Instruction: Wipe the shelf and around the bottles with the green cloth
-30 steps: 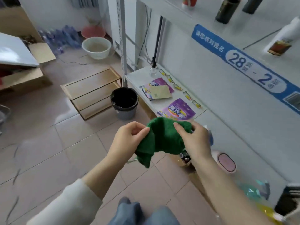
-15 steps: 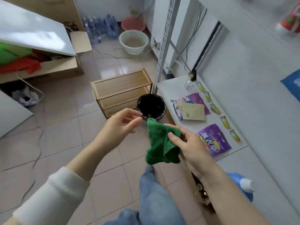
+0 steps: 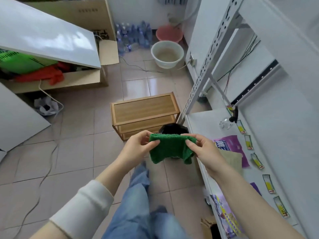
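Both my hands hold the green cloth [image 3: 170,149] stretched out in front of me, above the tiled floor. My left hand [image 3: 138,147] pinches its left top corner and my right hand [image 3: 201,149] pinches its right top corner. The cloth hangs down folded below my fingers. The white low shelf [image 3: 203,121] runs along the right, with purple packets [image 3: 229,144] and small yellow price tags [image 3: 240,127] on it. No bottles on the shelf are in view.
A black bucket [image 3: 172,129] stands behind the cloth beside a small wooden rack [image 3: 144,112]. A white basin [image 3: 166,54], a pink basin [image 3: 169,33] and several water bottles [image 3: 133,35] sit at the back. Cardboard boxes [image 3: 72,80] and cables lie at left.
My view has swung down and left, away from the upper shelf with bottles. My left hand has taken the cloth's corner again, and both hands now spread it flat.
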A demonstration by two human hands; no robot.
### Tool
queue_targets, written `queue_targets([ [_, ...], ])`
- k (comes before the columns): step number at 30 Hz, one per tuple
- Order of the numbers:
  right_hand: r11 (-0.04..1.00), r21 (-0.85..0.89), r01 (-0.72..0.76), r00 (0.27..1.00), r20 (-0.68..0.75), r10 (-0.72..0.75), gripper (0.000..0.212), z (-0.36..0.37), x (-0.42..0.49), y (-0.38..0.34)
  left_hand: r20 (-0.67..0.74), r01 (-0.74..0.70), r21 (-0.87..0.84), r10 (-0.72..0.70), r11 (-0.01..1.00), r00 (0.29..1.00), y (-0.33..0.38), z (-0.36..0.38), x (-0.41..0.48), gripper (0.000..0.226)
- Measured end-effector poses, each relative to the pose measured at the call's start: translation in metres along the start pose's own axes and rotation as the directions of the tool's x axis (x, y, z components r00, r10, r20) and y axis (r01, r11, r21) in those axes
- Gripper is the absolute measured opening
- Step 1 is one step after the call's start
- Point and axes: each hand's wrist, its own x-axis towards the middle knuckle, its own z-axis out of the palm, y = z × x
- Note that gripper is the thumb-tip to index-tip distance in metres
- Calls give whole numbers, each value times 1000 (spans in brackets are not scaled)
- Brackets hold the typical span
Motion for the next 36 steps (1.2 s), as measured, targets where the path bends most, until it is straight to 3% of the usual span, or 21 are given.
queue_targets([
  [5,995,-94,-33,998,-52,28,15,1,124,-10,-75,81,-13,-82,997,994,-15,-21,109,3],
  [11,962,-230,-150,987,-87,133,14,4,297,-4,-51,200,61,-197,978,979,-44,-54,267,9],
  [16,946,-314,-76,991,-131,37,23,7,431,2,-91,164,90,-156,982,984,-78,-64,393,3],
  [20,941,-337,-30,990,-138,-18,17,4,520,59,-111,190,52,-183,980,977,-152,-42,472,14],
  [27,803,-561,-201,979,-81,188,12,-5,592,194,-96,378,121,-368,918,925,-283,27,525,12],
  [32,772,-621,-132,991,-100,89,18,-5,615,216,-198,391,104,-367,914,909,-303,39,539,14],
  [36,768,-626,-139,973,-232,-13,31,3,628,213,-292,406,89,-365,910,884,-293,36,541,21],
])
